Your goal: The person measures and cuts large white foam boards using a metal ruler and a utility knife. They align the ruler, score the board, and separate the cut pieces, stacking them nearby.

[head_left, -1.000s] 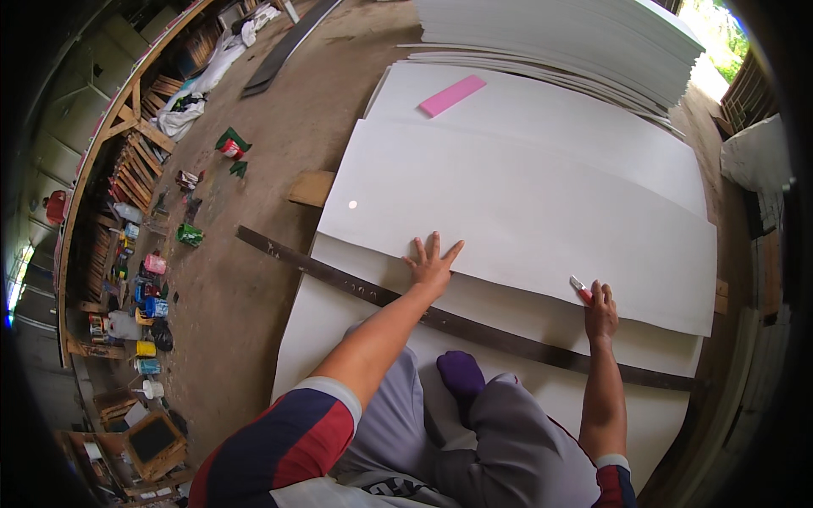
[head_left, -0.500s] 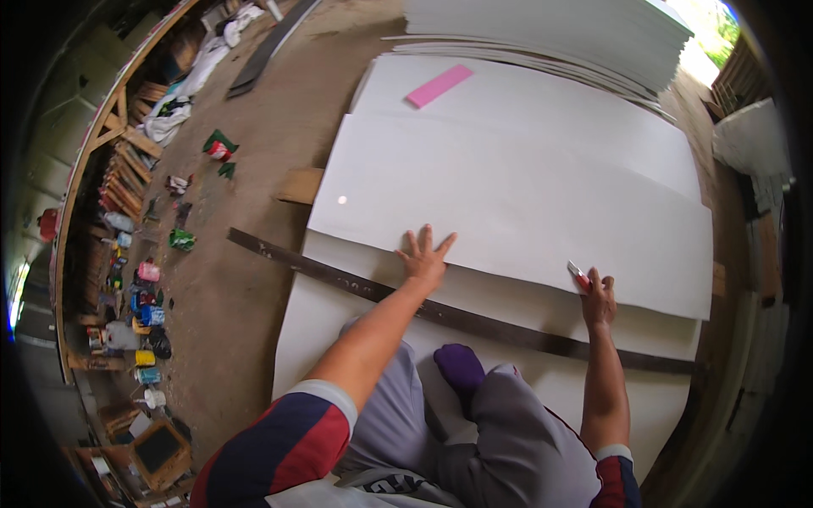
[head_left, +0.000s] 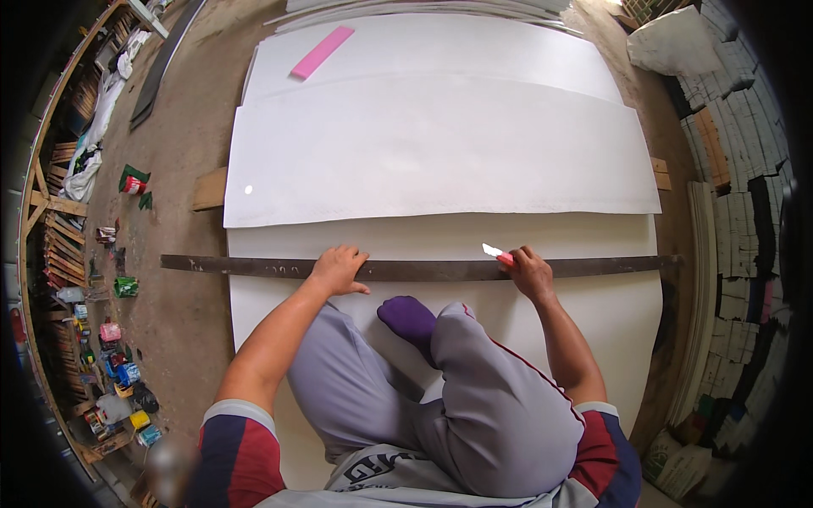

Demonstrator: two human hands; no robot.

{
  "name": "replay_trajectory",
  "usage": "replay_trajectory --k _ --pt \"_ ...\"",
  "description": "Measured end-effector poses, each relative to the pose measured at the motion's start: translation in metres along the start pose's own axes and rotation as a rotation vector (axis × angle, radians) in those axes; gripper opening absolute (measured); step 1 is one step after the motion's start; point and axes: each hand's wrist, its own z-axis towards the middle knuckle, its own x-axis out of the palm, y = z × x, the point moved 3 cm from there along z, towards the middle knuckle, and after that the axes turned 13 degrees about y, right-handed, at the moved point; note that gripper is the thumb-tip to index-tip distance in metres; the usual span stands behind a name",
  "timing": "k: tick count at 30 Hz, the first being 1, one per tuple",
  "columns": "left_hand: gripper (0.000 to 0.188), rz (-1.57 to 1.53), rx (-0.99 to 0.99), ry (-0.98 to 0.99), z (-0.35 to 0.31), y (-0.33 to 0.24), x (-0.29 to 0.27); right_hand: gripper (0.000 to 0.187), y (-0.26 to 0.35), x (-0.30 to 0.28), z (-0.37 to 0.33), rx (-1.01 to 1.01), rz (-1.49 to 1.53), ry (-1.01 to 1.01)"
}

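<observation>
A long dark straightedge (head_left: pixel 432 270) lies crosswise over a white sheet (head_left: pixel 593 313), its ends reaching past the sheet's sides. My left hand (head_left: pixel 339 269) rests on it, fingers over the far edge and thumb at the near edge. In my right hand (head_left: pixel 532 273) is a red utility knife (head_left: pixel 500 254), its pale blade pointing left just above the straightedge's far edge. Beyond the bar, a separate white piece (head_left: pixel 440 161) lies on top with its near edge slightly wavy. My purple-socked foot (head_left: pixel 408 318) is on the sheet close to the bar.
A pink strip (head_left: pixel 322 52) lies on the sheets at the far left. Wooden supports (head_left: pixel 210 188) stick out from under the stack. Cans, bottles and scraps (head_left: pixel 118 364) line the left side. Grey stacked bundles (head_left: pixel 741 229) stand at the right.
My left hand has moved from the upper white piece back onto the straightedge. My right hand has brought the knife nearer to the bar. The view has shifted and turned.
</observation>
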Motion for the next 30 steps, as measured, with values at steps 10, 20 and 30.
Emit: replay_trajectory --k 10,20,30 --pt "0.047 0.09 -0.096 0.059 0.014 0.001 0.036 0.07 -0.004 0.001 -0.011 -0.005 -0.108 0.228" --pt "0.044 0.063 -0.093 -0.055 0.0 -0.004 0.007 0.068 -0.003 -0.007 -0.017 -0.002 -0.074 0.088" --pt "0.06 0.104 -0.12 -0.345 -0.014 0.015 -0.125 0.056 0.01 -0.118 0.051 -0.158 -0.114 -0.192"
